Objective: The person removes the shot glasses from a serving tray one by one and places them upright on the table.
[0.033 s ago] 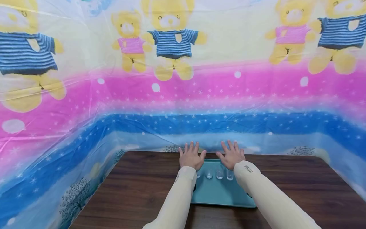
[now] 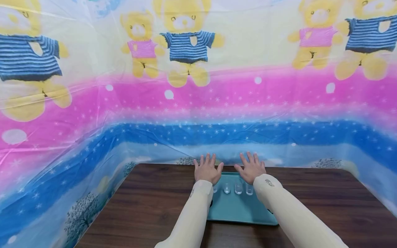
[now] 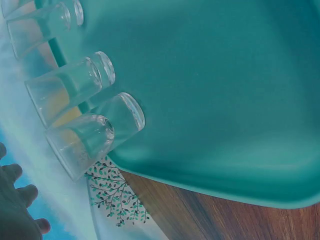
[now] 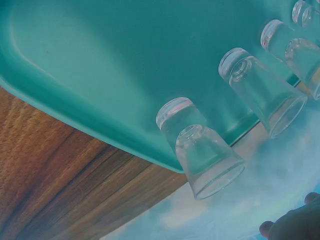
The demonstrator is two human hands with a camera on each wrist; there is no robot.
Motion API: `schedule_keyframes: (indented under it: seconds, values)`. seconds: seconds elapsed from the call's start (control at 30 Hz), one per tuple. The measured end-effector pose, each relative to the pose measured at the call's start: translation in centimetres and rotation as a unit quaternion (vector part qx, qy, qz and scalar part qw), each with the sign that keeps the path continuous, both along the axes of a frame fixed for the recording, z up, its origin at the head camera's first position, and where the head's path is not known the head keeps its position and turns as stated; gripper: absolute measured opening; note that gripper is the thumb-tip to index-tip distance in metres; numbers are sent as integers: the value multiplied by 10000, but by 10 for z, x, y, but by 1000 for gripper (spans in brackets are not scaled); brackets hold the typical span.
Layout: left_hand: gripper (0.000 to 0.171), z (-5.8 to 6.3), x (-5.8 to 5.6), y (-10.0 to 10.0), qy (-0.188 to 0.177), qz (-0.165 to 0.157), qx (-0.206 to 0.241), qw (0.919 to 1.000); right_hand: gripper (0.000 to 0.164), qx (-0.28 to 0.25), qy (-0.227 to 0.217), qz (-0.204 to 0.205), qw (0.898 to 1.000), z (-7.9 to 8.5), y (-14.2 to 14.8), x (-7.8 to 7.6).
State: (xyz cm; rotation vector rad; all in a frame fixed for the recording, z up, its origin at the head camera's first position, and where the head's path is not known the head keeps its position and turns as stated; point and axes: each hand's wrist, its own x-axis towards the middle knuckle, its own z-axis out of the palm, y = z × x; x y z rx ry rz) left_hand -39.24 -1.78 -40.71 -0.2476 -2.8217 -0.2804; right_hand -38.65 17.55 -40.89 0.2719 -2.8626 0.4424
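Several clear, thick-based glasses [image 2: 238,188] stand in a row toward the far side of a green tray [image 2: 238,210]. My left hand [image 2: 207,170] is spread out over the tray's far left corner, fingers straight and pointing away from me. On the other side, my right hand [image 2: 252,168] has its fingers spread the same way by the far right corner. Neither hand holds anything. In the left wrist view, an end glass [image 3: 100,135] shows beside the tray's rim. Another end glass [image 4: 200,150] appears large in the right wrist view. My forearms partly hide the row and the tray's sides.
The tray lies on a dark brown wooden table [image 2: 322,203]. Behind the table and along its left and right sides hangs a printed cloth [image 2: 198,131] with bears and pink and blue bands. Cream sleeves [image 2: 192,220] cover both forearms.
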Motion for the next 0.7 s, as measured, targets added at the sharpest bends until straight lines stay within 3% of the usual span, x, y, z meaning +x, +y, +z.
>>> schedule_keyframes:
  seconds: [0.3, 0.37, 0.43, 0.57, 0.6, 0.7]
  values:
    - [62, -1, -7, -3, -66, -6, 13, 10000, 65, 1, -7, 154, 9999, 0, -3, -2]
    - [62, 5, -3, -8, -101, -38, 128, 9999, 64, -36, -8, 202, 9998, 0, -1, -3]
    - [63, 6, -8, -15, -146, -40, 263, 9995, 63, -107, -16, 261, 9996, 0, 2, -3]
    - [64, 8, -16, -40, -342, -98, 1051, 9938, 63, -281, -57, 522, 9982, 2, 14, -3]
    - [63, 4, -23, -48, -410, -117, 1301, 9906, 63, -379, -87, 614, 9974, 3, 18, -2]
    - [53, 3, -22, -73, -732, -285, 1994, 9768, 65, -552, -191, 838, 9948, 4, 32, 1]
